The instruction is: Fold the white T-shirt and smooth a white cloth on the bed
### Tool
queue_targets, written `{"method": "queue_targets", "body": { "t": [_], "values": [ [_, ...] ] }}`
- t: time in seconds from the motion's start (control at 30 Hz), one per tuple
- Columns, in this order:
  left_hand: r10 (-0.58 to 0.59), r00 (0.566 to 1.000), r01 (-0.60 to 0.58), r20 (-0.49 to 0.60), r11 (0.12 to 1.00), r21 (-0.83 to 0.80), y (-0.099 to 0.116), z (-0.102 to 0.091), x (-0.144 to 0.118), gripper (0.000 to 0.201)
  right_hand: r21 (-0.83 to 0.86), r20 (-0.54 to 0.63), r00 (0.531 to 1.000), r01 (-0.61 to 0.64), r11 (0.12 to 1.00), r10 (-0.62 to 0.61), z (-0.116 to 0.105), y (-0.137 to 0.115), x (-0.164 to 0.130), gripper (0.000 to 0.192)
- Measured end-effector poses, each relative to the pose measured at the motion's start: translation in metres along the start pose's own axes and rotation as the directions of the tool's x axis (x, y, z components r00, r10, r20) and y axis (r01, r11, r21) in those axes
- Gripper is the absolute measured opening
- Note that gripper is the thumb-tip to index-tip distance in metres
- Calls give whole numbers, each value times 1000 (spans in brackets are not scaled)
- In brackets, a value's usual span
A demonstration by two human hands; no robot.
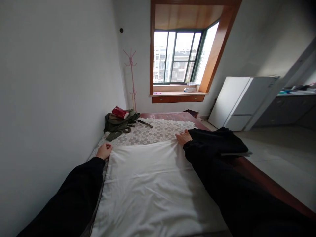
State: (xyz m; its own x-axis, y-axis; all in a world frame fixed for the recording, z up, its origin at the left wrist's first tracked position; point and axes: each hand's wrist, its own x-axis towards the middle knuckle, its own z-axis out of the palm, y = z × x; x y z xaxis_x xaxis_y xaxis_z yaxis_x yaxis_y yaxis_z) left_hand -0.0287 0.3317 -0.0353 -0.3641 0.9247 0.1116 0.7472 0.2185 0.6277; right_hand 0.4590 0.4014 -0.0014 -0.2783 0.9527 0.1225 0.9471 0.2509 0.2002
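A white cloth, wrinkled in its middle, lies spread over the table in front of me. My left hand is closed on its far left corner. At the far right corner, my right hand pinches the cloth's edge. The far edge runs fairly straight between both hands. Beneath and beyond it shows a lace tablecloth with a flower pattern. A folded black cloth or garment lies just right of my right hand, partly behind my sleeve.
A dark green backpack with a red packet on top sits at the table's far left, against the wall. Behind it stands a pink coat rack. The table's reddish wooden edge runs along the right; a white refrigerator stands beyond.
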Motion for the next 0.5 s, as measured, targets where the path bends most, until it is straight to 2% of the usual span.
{"method": "queue_targets", "body": {
  "t": [0.1,0.13,0.2,0.23,0.27,0.3,0.4,0.5],
  "values": [
    [31,999,-32,42,999,40,7,-16,-27,40,90,-85,996,2,996,6,-9,-12,-28,46],
    [55,996,-58,67,997,46,8,-23,-43,43,159,-116,993,24,987,-5,-13,-13,-45,48],
    [99,986,-107,136,993,55,6,-40,-86,41,326,-135,990,80,942,-37,-22,-11,-92,38],
    [132,969,-151,209,985,81,3,-48,-111,36,392,-100,993,93,915,-58,-25,-8,-120,34],
    [129,952,-165,277,980,111,0,-56,-139,34,442,-42,998,56,895,-42,-27,-5,-150,32],
    [82,942,-138,327,979,149,-4,-63,-166,36,471,22,1000,-11,882,1,-27,-1,-181,33],
    [-48,911,-44,409,976,214,-16,-74,-239,41,521,181,976,-199,830,121,-13,8,-265,35],
    [-131,903,49,409,977,206,-27,-72,-287,41,572,222,954,-295,765,202,13,12,-322,38]
  ]
}}
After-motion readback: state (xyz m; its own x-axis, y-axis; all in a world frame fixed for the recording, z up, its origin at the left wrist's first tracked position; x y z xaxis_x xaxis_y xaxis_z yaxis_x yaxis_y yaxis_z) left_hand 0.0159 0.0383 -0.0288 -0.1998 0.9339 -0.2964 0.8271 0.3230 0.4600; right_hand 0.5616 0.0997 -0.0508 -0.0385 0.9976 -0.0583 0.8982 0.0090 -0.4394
